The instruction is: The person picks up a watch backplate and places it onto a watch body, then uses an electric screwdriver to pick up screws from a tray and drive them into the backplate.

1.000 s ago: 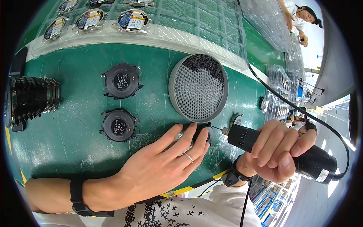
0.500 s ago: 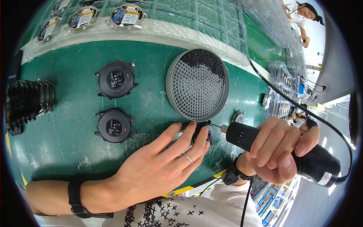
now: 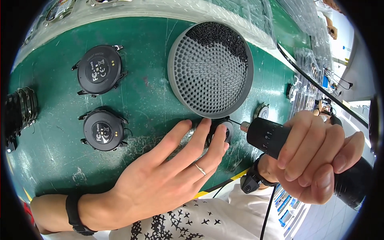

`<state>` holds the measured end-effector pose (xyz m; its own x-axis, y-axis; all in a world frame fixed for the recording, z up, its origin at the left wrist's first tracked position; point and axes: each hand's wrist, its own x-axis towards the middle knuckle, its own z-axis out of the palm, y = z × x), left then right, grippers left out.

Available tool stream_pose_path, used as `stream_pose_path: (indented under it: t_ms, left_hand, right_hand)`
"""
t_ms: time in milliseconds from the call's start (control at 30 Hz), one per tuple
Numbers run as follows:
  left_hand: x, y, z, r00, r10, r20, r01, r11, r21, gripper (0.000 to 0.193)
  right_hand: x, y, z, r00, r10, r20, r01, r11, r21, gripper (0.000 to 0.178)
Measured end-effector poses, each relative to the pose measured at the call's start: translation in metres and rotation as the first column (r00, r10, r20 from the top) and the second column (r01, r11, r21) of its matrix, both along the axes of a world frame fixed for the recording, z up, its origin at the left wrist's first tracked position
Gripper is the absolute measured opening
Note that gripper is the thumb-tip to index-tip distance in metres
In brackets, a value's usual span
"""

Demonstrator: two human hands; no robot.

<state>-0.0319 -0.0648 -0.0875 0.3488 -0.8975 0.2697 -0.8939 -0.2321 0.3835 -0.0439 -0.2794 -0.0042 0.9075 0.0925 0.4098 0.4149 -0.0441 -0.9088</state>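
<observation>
My left hand [image 3: 176, 164] reaches over a dark round watch case [image 3: 229, 131] lying on the green mat, holding it down with its fingertips. The fingers cover much of that case, and the thumb is hidden. In my right hand [image 3: 320, 156] is a black electric screwdriver [image 3: 267, 137], gripped with the fingers wrapped round its body. Its thin bit points left, and the tip is at the upper edge of the held case. Just beyond my left fingers stands a round grey screw tray [image 3: 212, 76], perforated, with black screws [image 3: 220, 36] heaped at its far side.
Two black watch cases [image 3: 100, 70] lie back up on the left. A stack of watch parts [image 3: 24, 110] stands at the left edge. Another small watch case [image 3: 262, 111] is beyond the screwdriver. Clear plastic trays [image 3: 256, 20] line the far side; a black cable [image 3: 320, 84] crosses the right.
The view has shifted, so the tray and watch cases appear larger and higher. My left hand still holds the watch case, and the screwdriver bit stays at its edge.
</observation>
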Motion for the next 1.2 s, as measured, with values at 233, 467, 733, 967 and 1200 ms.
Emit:
stream_pose_path:
  t_ms: [233, 467, 733, 967, 1200]
  left_hand:
    - [-0.001, 0.003, 0.001, 1.000, 0.001, -0.015, -0.001, 1.000, -0.004, 0.043]
    - [-0.002, 0.002, -0.001, 1.000, 0.006, 0.004, -0.006, 1.000, -0.006, 0.041]
    - [-0.002, 0.001, 0.000, 0.999, -0.011, 0.033, 0.011, 1.000, -0.015, 0.040]
    - [0.000, 0.004, 0.001, 0.997, -0.030, 0.074, 0.031, 0.999, -0.008, 0.042]
    - [0.002, 0.006, 0.000, 0.997, -0.065, 0.027, 0.066, 0.998, -0.011, 0.048]
  right_hand:
    - [-0.001, 0.003, 0.002, 0.999, 0.040, -0.022, -0.040, 0.999, -0.014, 0.020]
    - [-0.001, -0.004, 0.001, 0.993, 0.116, -0.021, -0.115, 0.993, 0.041, 0.021]
    - [-0.005, 0.001, -0.002, 0.997, 0.070, 0.040, -0.073, 0.996, 0.060, 0.018]
    - [-0.006, 0.002, 0.015, 0.976, -0.143, 0.165, 0.082, 0.940, 0.332, 0.015]
    - [0.007, -0.006, -0.008, 0.965, -0.216, 0.146, 0.191, 0.967, 0.169, 0.026]
